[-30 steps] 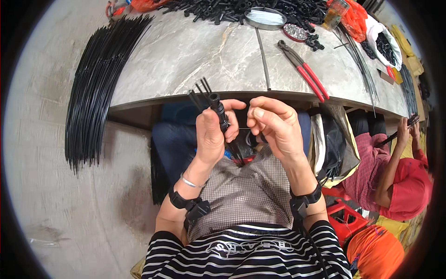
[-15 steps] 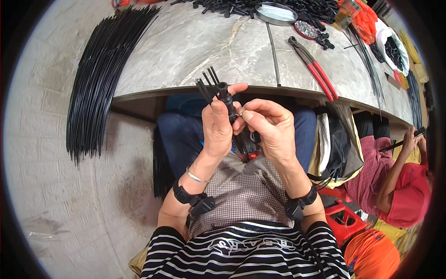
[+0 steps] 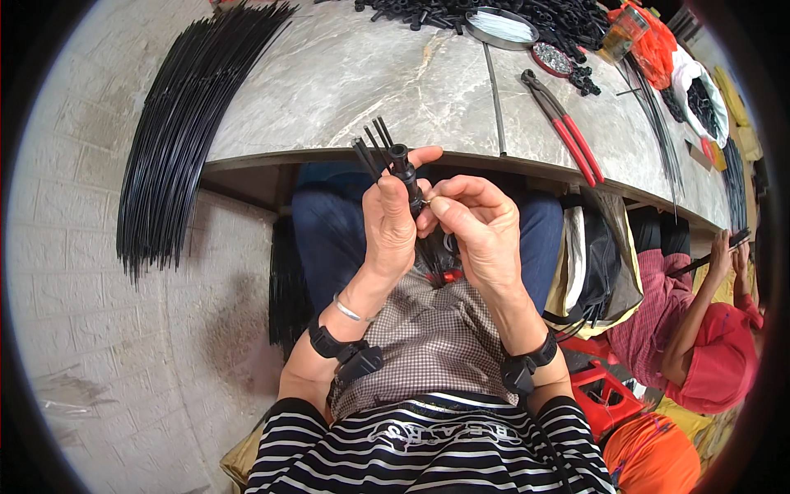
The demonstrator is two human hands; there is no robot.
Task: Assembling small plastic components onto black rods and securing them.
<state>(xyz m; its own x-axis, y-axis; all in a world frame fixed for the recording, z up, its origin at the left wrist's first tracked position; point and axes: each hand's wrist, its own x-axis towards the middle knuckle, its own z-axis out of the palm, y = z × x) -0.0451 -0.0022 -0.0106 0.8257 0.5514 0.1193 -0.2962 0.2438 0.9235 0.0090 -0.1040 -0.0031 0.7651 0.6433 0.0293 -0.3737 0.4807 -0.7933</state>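
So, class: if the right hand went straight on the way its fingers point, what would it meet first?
Probably the black tubular fitting in the left hand, or that hand's fingers beside it; both lie close leftward, though one view leaves depth unclear.

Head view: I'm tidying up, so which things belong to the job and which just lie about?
Job in hand:
- black rods and black tube, in left hand
- tiny piece, unclear, at right hand
- likely rod bundle, black parts heap

Apparently lying about:
- glass jar
- orange bag beside it
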